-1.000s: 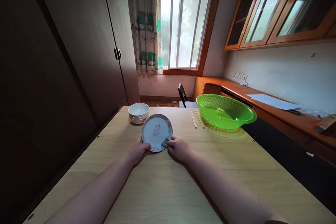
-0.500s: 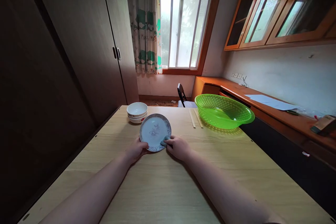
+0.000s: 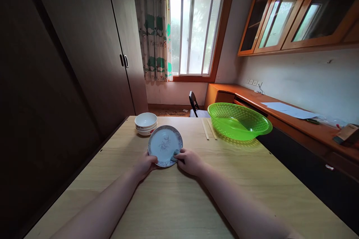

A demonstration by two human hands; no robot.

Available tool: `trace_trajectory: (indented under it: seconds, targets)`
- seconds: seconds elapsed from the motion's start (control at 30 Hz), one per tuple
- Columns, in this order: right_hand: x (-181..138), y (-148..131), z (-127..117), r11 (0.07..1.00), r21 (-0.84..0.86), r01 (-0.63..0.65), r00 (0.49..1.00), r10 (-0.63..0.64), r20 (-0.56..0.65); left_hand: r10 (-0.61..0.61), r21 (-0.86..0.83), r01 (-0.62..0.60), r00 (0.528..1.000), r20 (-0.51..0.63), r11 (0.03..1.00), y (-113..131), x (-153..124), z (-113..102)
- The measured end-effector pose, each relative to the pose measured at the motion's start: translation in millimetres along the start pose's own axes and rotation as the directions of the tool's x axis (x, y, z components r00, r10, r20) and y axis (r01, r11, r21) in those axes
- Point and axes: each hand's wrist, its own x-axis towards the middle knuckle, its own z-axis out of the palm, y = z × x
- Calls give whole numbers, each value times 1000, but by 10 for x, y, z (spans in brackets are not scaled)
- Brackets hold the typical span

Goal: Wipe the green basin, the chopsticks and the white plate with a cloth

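Note:
A pale blue plate with a patterned rim and a floral centre is tilted up off the wooden table, facing me. My left hand grips its lower left rim with curled fingers. My right hand is closed on a small grey-blue cloth and presses it against the plate's lower right rim. Both forearms stretch out from the bottom of the view.
Stacked white bowls stand just behind the plate to the left. A pair of chopsticks lies beside a green plastic basket at the far right. A dark wardrobe runs along the table's left edge; a chair stands beyond.
The plate and both hands hold the same grip; they sit slightly lower and further left in view as the head has shifted a little.

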Motion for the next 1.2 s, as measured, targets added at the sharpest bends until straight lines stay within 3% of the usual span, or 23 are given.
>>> trace_trajectory:
  seconds: [0.13, 0.37, 0.63, 0.83, 1.07, 1.2]
  targets:
    - [7, 49, 46, 999, 21, 47, 999, -47, -12, -8, 10, 8, 1000, 20, 1000, 25, -18, 15]
    - [1, 127, -64, 982, -107, -156, 987, 152, -47, -13, 19, 13, 1000, -6, 1000, -4, 5, 2]
    - [-17, 94, -61, 979, -143, -146, 989, 143, -28, -4, 8, 4, 1000, 9, 1000, -7, 1, -7]
    - [-16, 83, -35, 992, -120, -44, 999, 42, -22, -17, 4, 17, 1000, 3, 1000, -3, 1, -26]
    - [12, 150, -84, 977, -133, -166, 986, 160, -55, -13, -8, 13, 1000, 1, 1000, -6, 10, -29]
    - [4, 115, -94, 980, -112, -163, 987, 161, -28, -26, 3, 26, 1000, -6, 1000, 2, -8, -24]
